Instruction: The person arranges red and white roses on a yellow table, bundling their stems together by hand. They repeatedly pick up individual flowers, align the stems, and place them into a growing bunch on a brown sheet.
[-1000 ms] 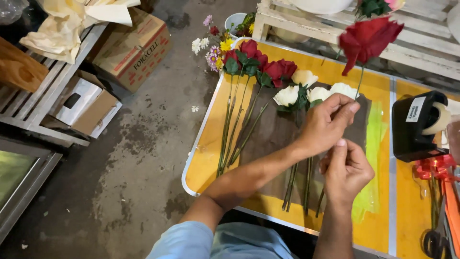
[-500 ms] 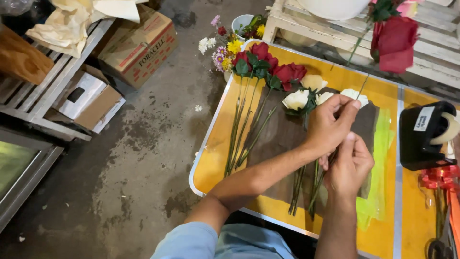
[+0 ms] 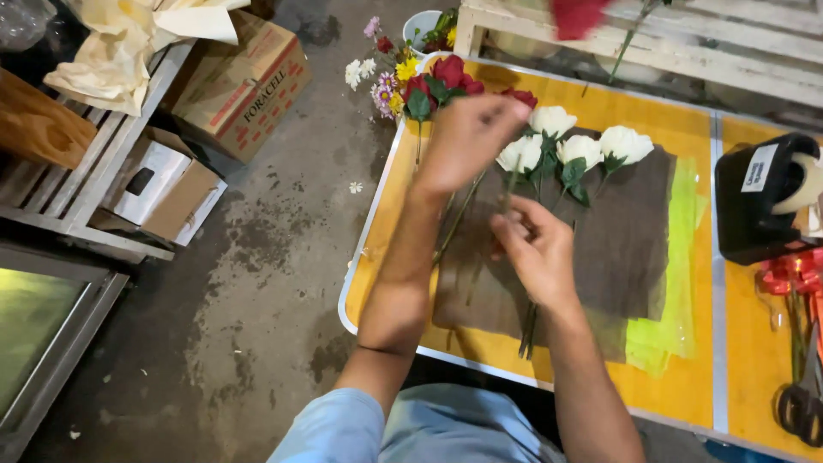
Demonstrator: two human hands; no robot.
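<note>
Pinching white rose stems (image 3: 513, 199), right hand (image 3: 536, 249); left hand (image 3: 467, 137) blurred, grip unclear.

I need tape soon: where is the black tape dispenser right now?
In the head view, the black tape dispenser sits at the right edge, on the yellow table, above the red ribbon.

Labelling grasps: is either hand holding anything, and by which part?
Right hand pinches the thin green stems of the white roses, partway down their length. Left hand is motion-blurred; any hold cannot be told.

Florist's workshop: cut roses (image 3: 576, 147), wrapping paper (image 3: 630, 223)
</note>
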